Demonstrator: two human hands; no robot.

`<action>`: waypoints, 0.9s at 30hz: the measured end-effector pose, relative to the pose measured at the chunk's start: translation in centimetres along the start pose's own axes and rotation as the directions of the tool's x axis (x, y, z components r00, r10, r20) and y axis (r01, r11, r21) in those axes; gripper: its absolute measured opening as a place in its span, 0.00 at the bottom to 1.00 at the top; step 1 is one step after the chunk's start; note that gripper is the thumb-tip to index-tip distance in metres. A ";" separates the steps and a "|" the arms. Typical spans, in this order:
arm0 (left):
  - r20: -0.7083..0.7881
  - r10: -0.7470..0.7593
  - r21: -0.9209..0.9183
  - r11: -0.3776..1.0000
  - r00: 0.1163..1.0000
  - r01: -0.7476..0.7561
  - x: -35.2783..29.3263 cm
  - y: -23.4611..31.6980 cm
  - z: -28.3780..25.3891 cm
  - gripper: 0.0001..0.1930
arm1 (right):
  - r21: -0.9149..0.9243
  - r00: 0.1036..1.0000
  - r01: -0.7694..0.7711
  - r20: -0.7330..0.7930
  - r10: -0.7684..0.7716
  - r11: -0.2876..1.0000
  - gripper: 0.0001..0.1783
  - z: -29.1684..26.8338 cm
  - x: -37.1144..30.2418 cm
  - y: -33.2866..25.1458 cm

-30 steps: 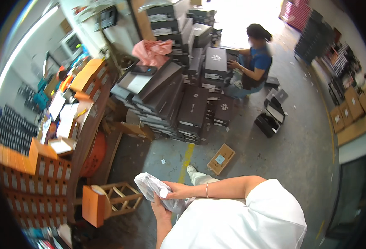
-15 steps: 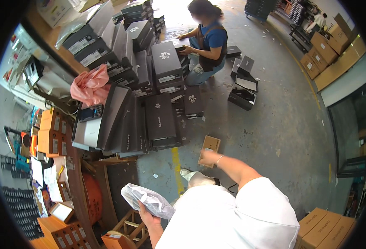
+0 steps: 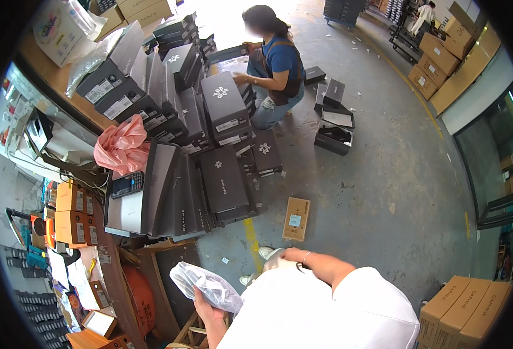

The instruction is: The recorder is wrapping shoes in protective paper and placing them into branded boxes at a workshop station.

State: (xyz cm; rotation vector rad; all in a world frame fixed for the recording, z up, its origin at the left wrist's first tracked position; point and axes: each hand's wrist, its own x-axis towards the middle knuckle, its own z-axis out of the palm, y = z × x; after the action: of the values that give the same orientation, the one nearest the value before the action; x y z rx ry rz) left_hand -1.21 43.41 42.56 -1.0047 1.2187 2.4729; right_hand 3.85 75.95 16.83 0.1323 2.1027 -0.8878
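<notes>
My left hand (image 3: 208, 309) grips a long bundle in clear plastic (image 3: 205, 286), held off to the left of my body. Something greyish shows through the wrap, but its kind is unclear. Close to my leg and white shoe (image 3: 273, 253) is my right hand (image 3: 295, 256); its fingers are too hidden to read. On the floor ahead of it lies a small brown cardboard box (image 3: 296, 224) with a pale blue label. Ahead on the left, dark shoe boxes (image 3: 224, 177) are stacked, with an open box (image 3: 125, 203) carrying a black handheld device (image 3: 127, 184).
A co-worker (image 3: 274, 64) crouches behind the stacks, holding a dark box (image 3: 228, 53). An open shoe box (image 3: 333, 139) lies on the floor. Brown cartons (image 3: 463, 311) stand at my right. Along my left runs a cluttered workbench (image 3: 108, 273) with orange boxes (image 3: 70, 227).
My right hand has drawn back from the small cardboard box toward my leg, leaving the box on the floor. The co-worker now holds up a dark box. My left hand keeps its bundle.
</notes>
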 end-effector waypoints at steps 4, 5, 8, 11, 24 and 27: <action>-0.035 0.019 -0.055 0.998 0.999 -0.021 0.3 0.4 -2.6 0.23 | -0.172 1.000 0.015 0.004 -0.015 0.985 0.23 -4.5 -0.1 -5.3; -0.038 0.035 -0.080 0.996 0.999 -0.038 0.2 0.6 -3.2 0.23 | -0.189 0.999 0.047 0.035 -0.041 0.981 0.24 -5.7 0.2 -6.8; -0.118 0.086 -0.140 0.985 0.989 -0.102 -0.3 1.6 -5.8 0.22 | -0.232 0.966 0.218 0.192 -0.175 0.948 0.28 -7.6 1.4 -13.4; -0.176 0.157 -0.216 0.957 0.972 -0.194 0.1 2.6 -9.2 0.22 | 0.004 0.837 0.440 0.362 -0.411 0.898 0.30 -6.3 2.0 -23.4; -0.508 0.359 -0.349 0.746 0.783 -0.568 0.7 16.3 -25.5 0.18 | 0.066 0.298 0.909 0.589 -0.751 0.412 0.61 16.0 1.5 -57.6; -0.515 0.412 -0.335 0.711 0.752 -0.618 1.5 19.3 -28.1 0.20 | 0.018 0.311 0.914 0.611 -0.728 0.406 0.64 18.8 2.9 -61.7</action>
State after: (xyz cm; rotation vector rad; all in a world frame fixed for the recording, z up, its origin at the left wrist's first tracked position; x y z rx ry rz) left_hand 2.57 9.47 41.63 -1.5471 1.1210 3.2684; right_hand -9.23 17.48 40.86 -1.4250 1.6196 -0.9383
